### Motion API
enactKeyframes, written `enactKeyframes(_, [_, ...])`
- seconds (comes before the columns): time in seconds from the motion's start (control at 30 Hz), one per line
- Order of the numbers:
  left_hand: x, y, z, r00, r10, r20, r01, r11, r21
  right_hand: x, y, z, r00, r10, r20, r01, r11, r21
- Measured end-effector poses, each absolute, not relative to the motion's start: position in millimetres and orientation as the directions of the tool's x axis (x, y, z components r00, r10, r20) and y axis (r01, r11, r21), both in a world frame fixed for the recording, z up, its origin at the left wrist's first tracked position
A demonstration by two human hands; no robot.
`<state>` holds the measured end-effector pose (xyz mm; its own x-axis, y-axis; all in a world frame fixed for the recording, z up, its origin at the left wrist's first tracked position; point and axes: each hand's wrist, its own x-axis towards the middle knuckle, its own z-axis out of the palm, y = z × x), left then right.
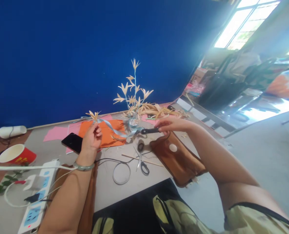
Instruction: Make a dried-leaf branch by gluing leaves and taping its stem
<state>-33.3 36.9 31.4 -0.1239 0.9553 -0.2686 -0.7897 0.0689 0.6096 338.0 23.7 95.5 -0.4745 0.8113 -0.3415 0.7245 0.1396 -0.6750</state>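
My left hand (93,136) is closed in a pinch, holding a pale straw-like flower (94,116) upright by its base. From beside the flower a light-blue ribbon (111,126) runs rightward, sagging toward my right hand (172,124). That hand's fingers are closed on the end of a black-handled tool (149,131), which points left; its exact kind is unclear. Between and beyond the hands stands a branching stem of similar pale flowers (135,89). Scissors (142,162) lie on the table below, beside a coil of wire (121,173) and a thin stick (154,163).
A brown pouch-like cushion (181,156) lies under my right forearm. Orange paper (105,130) and a black phone (72,142) lie near my left hand. At left are a power strip (39,195), a red paper cup (18,154) and a white cup (12,131). A blue panel (86,58) rises behind.
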Motion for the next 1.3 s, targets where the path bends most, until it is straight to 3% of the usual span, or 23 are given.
enactKeyframes(0.17, [-34,38,26,-0.118,0.96,-0.253,-0.785,0.065,0.616,349,32,77,-0.611,0.735,-0.293,0.525,0.1,-0.845])
enactKeyframes(0.33, [-35,38,23,-0.102,0.97,-0.222,-0.77,0.064,0.635,356,26,54,-0.549,0.828,-0.115,0.209,0.003,-0.978])
enactKeyframes(0.47, [-33,37,21,-0.104,0.973,-0.206,-0.738,0.063,0.672,343,4,40,-0.484,0.873,-0.056,-0.034,-0.083,-0.996])
enactKeyframes(0.6, [-29,35,18,-0.128,0.978,-0.166,-0.681,0.035,0.731,313,-10,41,-0.703,0.711,0.013,-0.1,-0.08,-0.992])
enactKeyframes(0.77, [-20,32,15,-0.176,0.976,-0.127,-0.614,-0.008,0.789,276,-17,48,-0.757,0.641,0.129,-0.219,-0.063,-0.974])
enactKeyframes(1.0, [-11,28,11,-0.178,0.982,-0.059,-0.553,-0.05,0.831,230,-26,46,-0.607,0.783,0.136,-0.04,0.14,-0.989])
enactKeyframes(1.17, [-9,26,11,-0.187,0.982,-0.034,-0.524,-0.071,0.849,205,-28,40,-0.478,0.823,0.308,-0.141,0.275,-0.951])
enactKeyframes(1.3, [-7,24,14,-0.177,0.983,-0.043,-0.504,-0.053,0.862,191,-29,38,-0.436,0.867,0.242,-0.004,0.267,-0.964])
